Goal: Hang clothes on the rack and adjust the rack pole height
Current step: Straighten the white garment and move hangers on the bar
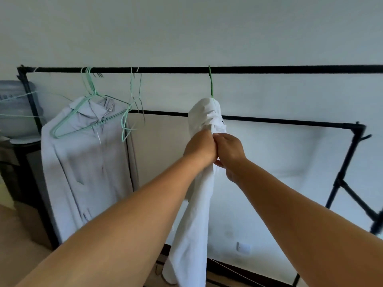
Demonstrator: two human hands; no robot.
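Two bare forearms reached in from the near edge and met at the middle of the view. Both hands were closed on the white garment [193,235]: the left hand [200,146] bunched the cloth from the left, and the right hand [229,151] pinched it from the right, the two hands touching knuckle to knuckle. Each grip held fabric just below the gathered top of the garment.

That garment hung from a green hanger [211,83] whose hook sat over the top pole [269,69] of the black rack, a little right of centre. Its lower part fell straight down between the forearms toward the floor.

To the left on the same pole hung a grey shirt [87,162], with several mint-green hangers [91,100] crowded at its collar. Just right of these, thin pale wire hangers [134,96] dangled bare.

A lower black bar [279,121] ran behind the garment to a corner joint [356,127] at far right, where a black upright dropped and split into angled struts. Behind everything stood a plain pale wall [186,27].
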